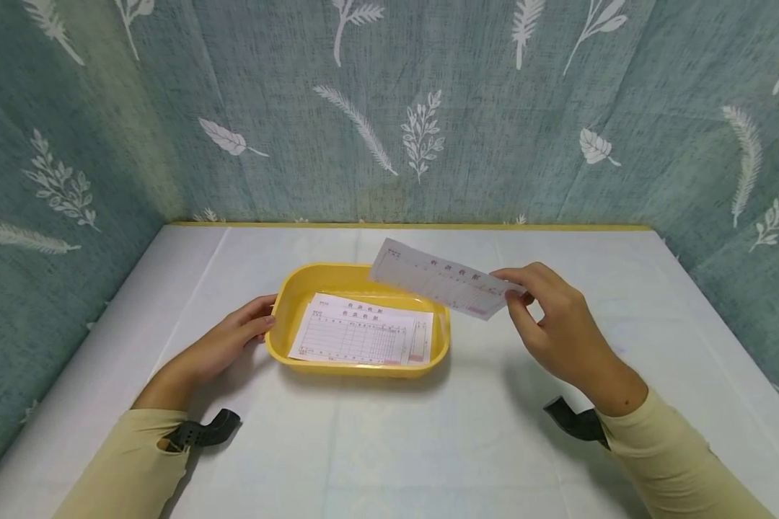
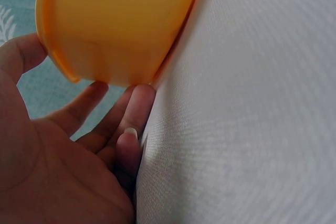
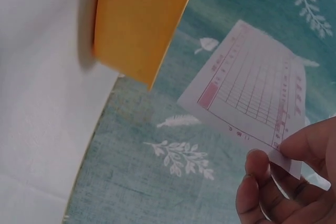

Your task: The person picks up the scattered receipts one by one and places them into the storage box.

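A shallow yellow plastic tray [image 1: 357,370] stands on the table, with several printed receipt slips [image 1: 353,335] lying overlapped inside. At its left end my left hand [image 1: 230,337] holds the tray, thumb at the rim and fingertips against the outer wall, as the left wrist view shows. My right hand [image 1: 552,324] pinches one receipt slip [image 1: 431,277] by its right end between thumb and fingers. That slip is raised and tilted, its left part over the tray's back right corner. The right wrist view shows the slip's [image 3: 252,87] printed grid.
A white cloth [image 1: 389,447] covers the table. Behind it rises a blue-green leaf-patterned curtain [image 1: 266,94], with a yellow strip [image 1: 526,227] along the table's back edge. Black wrist mounts [image 1: 210,428] project from both sleeves.
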`<state>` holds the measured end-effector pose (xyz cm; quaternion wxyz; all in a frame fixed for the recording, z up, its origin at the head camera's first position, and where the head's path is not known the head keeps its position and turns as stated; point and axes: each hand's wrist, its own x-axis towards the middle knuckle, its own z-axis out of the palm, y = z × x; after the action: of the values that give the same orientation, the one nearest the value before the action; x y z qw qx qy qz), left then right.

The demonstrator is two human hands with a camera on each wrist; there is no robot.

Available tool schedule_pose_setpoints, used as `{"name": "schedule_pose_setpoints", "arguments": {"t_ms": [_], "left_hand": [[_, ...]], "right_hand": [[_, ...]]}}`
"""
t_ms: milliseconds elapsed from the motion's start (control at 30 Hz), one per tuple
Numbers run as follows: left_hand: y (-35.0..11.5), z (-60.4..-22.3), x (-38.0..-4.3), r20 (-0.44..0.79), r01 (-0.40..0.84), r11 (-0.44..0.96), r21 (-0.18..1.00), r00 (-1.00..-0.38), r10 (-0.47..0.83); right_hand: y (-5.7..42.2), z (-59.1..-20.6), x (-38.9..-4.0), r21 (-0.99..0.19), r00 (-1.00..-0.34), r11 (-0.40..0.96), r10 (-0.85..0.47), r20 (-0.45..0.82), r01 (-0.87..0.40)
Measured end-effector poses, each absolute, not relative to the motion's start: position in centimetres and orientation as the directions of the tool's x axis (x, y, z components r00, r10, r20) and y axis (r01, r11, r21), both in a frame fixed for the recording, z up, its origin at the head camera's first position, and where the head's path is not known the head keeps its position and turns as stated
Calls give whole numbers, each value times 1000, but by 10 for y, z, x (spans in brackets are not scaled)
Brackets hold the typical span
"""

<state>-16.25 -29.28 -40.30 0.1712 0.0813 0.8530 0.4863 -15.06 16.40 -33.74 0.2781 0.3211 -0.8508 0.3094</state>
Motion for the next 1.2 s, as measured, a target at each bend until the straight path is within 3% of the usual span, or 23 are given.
{"name": "schedule_pose_setpoints", "arguments": {"t_ms": [300,433,1200], "left_hand": [[-297,-401,-162,-204,-33,501,865,-935,291],[-295,-403,-164,-209,-27,509,860,-929,305],[-294,-405,-163,-195,-22,502,865,-935,296]], "right_hand": [[151,-341,-149,-261,-515,511,-454,727,-819],[144,-343,-144,-286,-505,461,-471,723,-840],[86,-356,-164,-497,-649,424,-572,502,-757]]}}
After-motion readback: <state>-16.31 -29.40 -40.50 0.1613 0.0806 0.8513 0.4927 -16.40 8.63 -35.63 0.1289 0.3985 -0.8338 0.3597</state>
